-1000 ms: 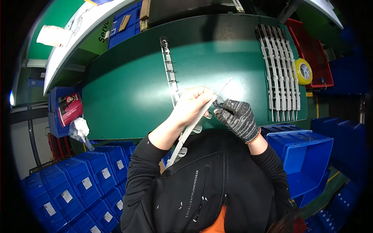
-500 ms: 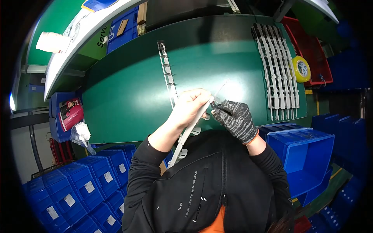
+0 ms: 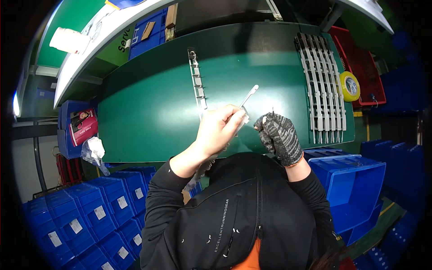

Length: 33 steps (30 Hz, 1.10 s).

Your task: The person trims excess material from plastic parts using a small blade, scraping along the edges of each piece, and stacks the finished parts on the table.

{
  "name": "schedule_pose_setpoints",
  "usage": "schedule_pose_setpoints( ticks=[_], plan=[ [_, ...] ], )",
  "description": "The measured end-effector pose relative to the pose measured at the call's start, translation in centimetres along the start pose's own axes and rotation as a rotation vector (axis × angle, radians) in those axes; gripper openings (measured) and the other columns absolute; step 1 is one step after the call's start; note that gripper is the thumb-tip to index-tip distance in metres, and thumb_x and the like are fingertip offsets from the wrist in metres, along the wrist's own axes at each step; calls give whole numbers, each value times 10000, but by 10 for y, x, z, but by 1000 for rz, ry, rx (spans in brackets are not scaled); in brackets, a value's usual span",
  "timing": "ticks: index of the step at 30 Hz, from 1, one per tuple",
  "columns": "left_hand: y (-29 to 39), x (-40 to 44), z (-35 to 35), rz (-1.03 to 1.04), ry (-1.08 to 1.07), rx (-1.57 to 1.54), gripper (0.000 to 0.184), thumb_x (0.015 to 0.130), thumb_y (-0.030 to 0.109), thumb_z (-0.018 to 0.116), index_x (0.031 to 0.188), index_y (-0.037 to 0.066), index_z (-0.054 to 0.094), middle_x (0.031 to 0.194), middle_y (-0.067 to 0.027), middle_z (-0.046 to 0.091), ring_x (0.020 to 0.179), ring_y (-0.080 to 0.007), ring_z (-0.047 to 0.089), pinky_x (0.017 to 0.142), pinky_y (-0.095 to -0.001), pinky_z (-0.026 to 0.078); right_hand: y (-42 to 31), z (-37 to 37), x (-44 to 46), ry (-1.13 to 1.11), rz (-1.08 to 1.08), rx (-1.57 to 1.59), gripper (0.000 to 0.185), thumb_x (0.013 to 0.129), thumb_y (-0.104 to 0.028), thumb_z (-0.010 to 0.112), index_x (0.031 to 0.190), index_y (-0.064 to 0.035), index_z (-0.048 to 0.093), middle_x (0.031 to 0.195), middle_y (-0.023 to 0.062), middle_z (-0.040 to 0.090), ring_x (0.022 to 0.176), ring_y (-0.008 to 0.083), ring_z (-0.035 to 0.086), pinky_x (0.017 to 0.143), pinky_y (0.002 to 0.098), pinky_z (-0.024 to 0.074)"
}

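My bare left hand (image 3: 219,128) is closed around a long light-grey plastic strip (image 3: 249,96). One slim end of the strip points away from me over the green table, and its other part runs back under my forearm, mostly hidden. To the right, apart from the strip, my right hand (image 3: 281,139) wears a dark grey knit glove with bare fingertips. Its fingers are curled together, and a thin dark point sticks up above them; what they hold is too small to name. Beyond my left hand a similar clipped strip (image 3: 197,81) lies on the table.
Several strips lie side by side (image 3: 321,90) at the table's right, beside a yellow round tape-like item (image 3: 349,86) and a red crate (image 3: 360,58). Blue bins (image 3: 355,184) stand at lower right, others (image 3: 99,211) at lower left. A pink packet (image 3: 83,126) is left of the green table (image 3: 139,112).
My right hand has drawn away from the strip, a little to the right. The strip has turned in my left hand, and its slim end now shows clearly.
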<state>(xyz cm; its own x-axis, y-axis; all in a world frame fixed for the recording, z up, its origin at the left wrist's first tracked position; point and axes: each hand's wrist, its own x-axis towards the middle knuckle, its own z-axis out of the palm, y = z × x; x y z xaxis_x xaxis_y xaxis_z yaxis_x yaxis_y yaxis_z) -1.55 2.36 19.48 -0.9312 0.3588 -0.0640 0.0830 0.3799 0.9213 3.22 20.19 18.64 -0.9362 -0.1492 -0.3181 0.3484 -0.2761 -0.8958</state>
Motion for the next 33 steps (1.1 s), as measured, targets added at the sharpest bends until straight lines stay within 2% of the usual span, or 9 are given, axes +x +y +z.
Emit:
schedule_pose_setpoints(
  ticks=[4, 7, 12, 15, 17, 22, 25, 27, 33],
  plan=[
    [10, -7, -5, 366, 148, 599, 135, 810, 205, 567, 767, 81, 600, 612, -68, 556, 518, -224, 543, 476, -294, 418, -1, 14, 2, -43, 57, 38, 226, 851, -236, 559, 788, -25, 606, 541, -25, 489, 454, 38, 416, 408, 191, 311],
    [14, -15, -4, 368, 161, 779, 73, 796, 146, 589, 799, 73, 603, 603, -65, 541, 530, -236, 534, 490, -306, 417, 4, 24, 11, 14, -73, -204, 200, 844, -207, 571, 789, -17, 599, 551, -28, 496, 476, 43, 427, 434, 205, 339],
    [17, -26, -32, 312, 212, 720, 120, 809, 164, 591, 837, 51, 620, 634, -83, 581, 530, -202, 581, 499, -267, 446, 12, 22, 11, -14, -165, 26, 110, 837, -118, 570, 784, -24, 591, 608, -31, 521, 506, 41, 440, 463, 196, 356],
    [55, -36, -98, 11, 516, 276, 163, 883, 157, 506, 877, 21, 596, 608, -3, 538, 500, -60, 481, 437, -220, 390, 19, 13, 15, 53, -113, 105, 93, 837, -112, 569, 793, -32, 585, 608, -34, 519, 504, 38, 443, 459, 187, 354],
    [64, -55, -164, 274, 854, 129, 221, 916, 200, 448, 838, 19, 547, 602, -6, 488, 578, -78, 461, 557, -210, 412, 33, 5, 22, 71, -120, 147, 46, 826, -90, 576, 814, -45, 578, 622, -28, 527, 497, 39, 447, 445, 183, 347],
    [59, -111, -222, 638, 587, -865, 379, 860, 340, 436, 561, 116, 372, 538, -15, 372, 626, -185, 402, 707, -394, 388, 58, 5, 34, -9, 200, 148, 182, 799, -142, 612, 927, -19, 573, 688, 56, 598, 440, 74, 495, 353, 180, 333],
    [23, -93, -195, 739, 771, -1143, 357, 839, 300, 445, 533, 125, 384, 485, -15, 369, 505, -179, 365, 643, -386, 390, 72, 11, 40, -84, 327, 36, 314, 821, -220, 591, 1029, 12, 546, 791, 124, 638, 448, 100, 535, 325, 178, 315],
    [6, -80, -177, 594, 939, -1274, 424, 874, 328, 374, 506, 118, 366, 468, -28, 365, 505, -199, 382, 612, -360, 409, 77, 13, 42, -9, 301, 300, 370, 837, -260, 569, 1082, 9, 505, 861, 153, 634, 468, 120, 560, 308, 173, 305],
    [-33, -51, -126, 628, 663, -1569, 443, 890, 336, 340, 505, 134, 260, 447, -8, 278, 531, -151, 292, 587, -286, 314, 71, -11, 60, 279, -9, 514, 223, 859, -228, 537, 989, -47, 521, 869, 150, 622, 487, 125, 548, 285, 172, 285]
  ],
)
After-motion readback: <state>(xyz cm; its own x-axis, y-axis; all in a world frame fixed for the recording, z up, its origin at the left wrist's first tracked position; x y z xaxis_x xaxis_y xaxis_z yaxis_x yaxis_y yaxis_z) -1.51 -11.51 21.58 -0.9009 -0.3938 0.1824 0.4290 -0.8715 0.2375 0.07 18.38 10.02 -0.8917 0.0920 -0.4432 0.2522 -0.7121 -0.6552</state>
